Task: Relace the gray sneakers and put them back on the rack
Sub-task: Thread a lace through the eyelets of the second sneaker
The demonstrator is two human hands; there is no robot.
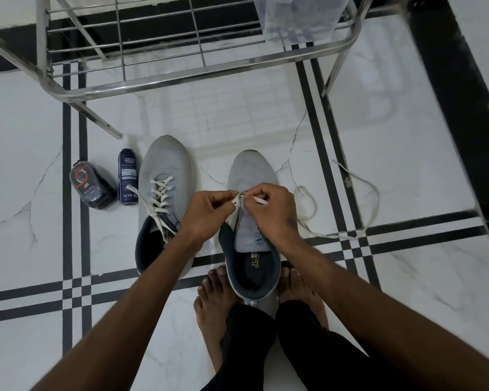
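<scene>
Rack cut off by top edge; bottle label print too small to read.

Single head-worn wide-angle view, looking steeply down and slightly forward at the floor. Close range: forearms enter from the bottom edge, hands meet at frame center, bare feet at lower center. Metal rack fills the top of frame. Edges bend from lens distortion. No second view.

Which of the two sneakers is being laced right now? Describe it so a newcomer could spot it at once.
Start at the steel rack at the top; two gray sneakers lie on the floor below it. It is the right-hand sneaker, under both hands, with bare eyelets and its lace trailing loose, unlike the laced sneaker.
</scene>
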